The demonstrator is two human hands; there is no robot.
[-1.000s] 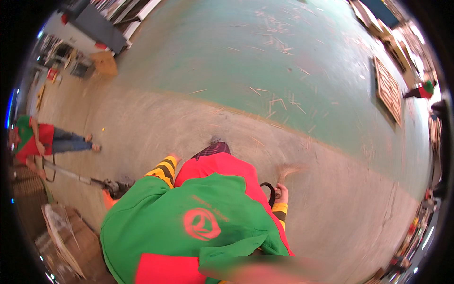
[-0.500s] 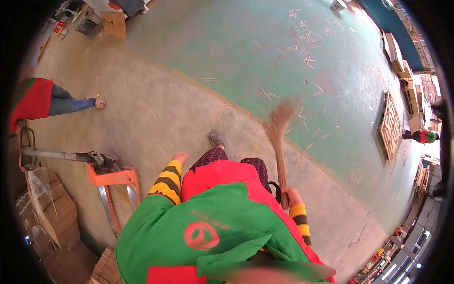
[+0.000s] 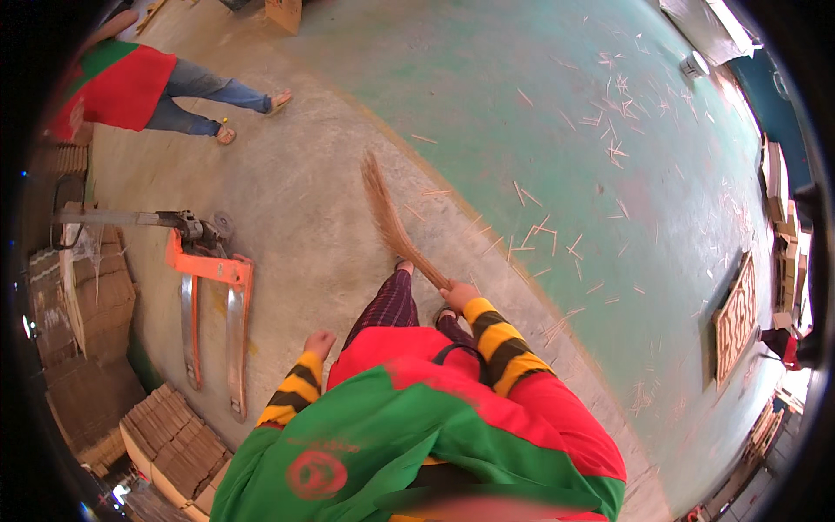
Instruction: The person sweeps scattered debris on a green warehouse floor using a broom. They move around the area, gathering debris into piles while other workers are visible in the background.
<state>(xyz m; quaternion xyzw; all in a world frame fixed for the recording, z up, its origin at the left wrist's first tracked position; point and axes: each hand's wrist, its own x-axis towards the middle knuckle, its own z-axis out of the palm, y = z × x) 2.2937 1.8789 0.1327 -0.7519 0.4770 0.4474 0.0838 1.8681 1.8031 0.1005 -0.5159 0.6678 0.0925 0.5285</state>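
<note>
My right hand [image 3: 457,297] is wrapped round the narrow end of a brown bristle broom [image 3: 393,228]. The broom slants forward and to the left over the concrete, its bristles fanning out at the far end. Beside my waist, my left hand [image 3: 320,343] is loosely curled with nothing in it. Thin wooden sticks [image 3: 537,235] lie scattered on the green floor [image 3: 487,113], right of the broom; a few are on the grey concrete.
An orange pallet truck [image 3: 213,265] stands at my left, near stacks of brown cardboard [image 3: 165,439]. Another person [image 3: 130,83] walks at the far left. At right, a patterned wooden panel [image 3: 736,326] leans, and a white bucket [image 3: 694,65] stands farther off.
The broom has swung from my right side to the left and forward in my right hand. The other person appears farther right in view, and my own view has turned.
</note>
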